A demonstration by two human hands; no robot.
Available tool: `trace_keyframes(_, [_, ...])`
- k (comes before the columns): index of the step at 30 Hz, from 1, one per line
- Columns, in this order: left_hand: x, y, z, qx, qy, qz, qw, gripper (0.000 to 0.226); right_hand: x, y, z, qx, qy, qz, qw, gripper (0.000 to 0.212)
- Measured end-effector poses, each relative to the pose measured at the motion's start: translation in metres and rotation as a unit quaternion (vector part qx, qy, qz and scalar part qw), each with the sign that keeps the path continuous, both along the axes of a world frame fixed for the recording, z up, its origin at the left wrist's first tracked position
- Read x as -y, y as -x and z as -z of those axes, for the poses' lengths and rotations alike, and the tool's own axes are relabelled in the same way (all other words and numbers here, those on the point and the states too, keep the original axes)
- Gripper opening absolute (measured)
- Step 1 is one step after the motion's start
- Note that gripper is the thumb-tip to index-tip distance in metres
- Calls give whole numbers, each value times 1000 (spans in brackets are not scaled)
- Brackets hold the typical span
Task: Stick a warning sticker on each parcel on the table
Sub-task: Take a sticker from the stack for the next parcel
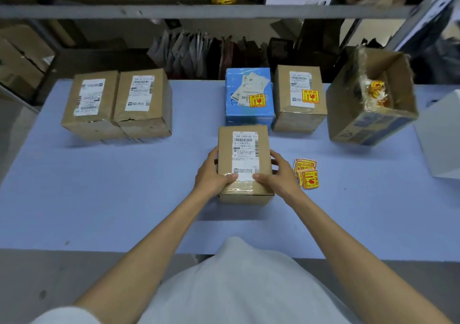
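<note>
right of the stickered parcel (298, 114), an open carton (348, 109) holds sticker scraps (375, 94)

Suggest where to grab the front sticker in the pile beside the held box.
Probably its near right corner, coming from the right. The front sticker lies flat atop the fanned pile, so only its near and right edges are free; the box and right hand block the left.

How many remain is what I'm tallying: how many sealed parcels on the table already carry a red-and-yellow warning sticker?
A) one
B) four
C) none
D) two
D: only the blue parcel and the brown parcel beside it show one; the far-left parcel, its neighbour parcel and the held parcel, gripped by left hand and right hand, show none.
</note>
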State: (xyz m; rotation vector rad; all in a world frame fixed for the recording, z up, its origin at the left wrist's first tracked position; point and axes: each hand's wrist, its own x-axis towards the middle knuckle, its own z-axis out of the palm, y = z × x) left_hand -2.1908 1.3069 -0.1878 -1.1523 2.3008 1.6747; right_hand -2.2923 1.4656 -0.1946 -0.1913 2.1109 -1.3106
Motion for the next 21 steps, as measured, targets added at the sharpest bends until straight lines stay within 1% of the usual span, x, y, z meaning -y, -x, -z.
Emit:
trace_keyframes(3, [1, 1, 1, -4, 8, -2, 1000, 83, 0, -2, 1, 0, 12, 14, 1000, 84])
trace_keyframes(7, [3, 1, 0, -10, 3, 0, 1000, 84, 1, -4, 4, -18, 12, 22, 1000, 81])
trace_keyframes(11, [3, -1, 4, -7, 7, 2, 1000, 84, -6, -3, 8, -19, 36, -5, 999, 76])
trace_keyframes(12, [3, -2, 5, -6, 5, 2, 1000, 85, -10, -1, 11, -20, 34, -11, 999, 71])
trace_keyframes(14, [4, -2, 7, -4, -6, 2, 1000, 86, -20, 5, 20, -33, 6, 24, 999, 51])
trace_keyframes(16, [3, -2, 8, -5, -12, 1, 1000, 85, -31, 13, 30, -64, -35, 115, 991, 34])
trace_keyframes(17, [2, -2, 9, -6, -14, -2, 1000, 84, -36, 16, 34, -88, -68, 153, 982, 29])
trace_keyframes(19, [2, -3, 10, -5, -16, -10, 1000, 84, -46, 26, 40, -143, -148, 204, 957, 29])
trace_keyframes(21, [1, -4, 11, -7, -19, -13, 1000, 84, -56, 37, 46, -144, -200, 243, 938, 37])
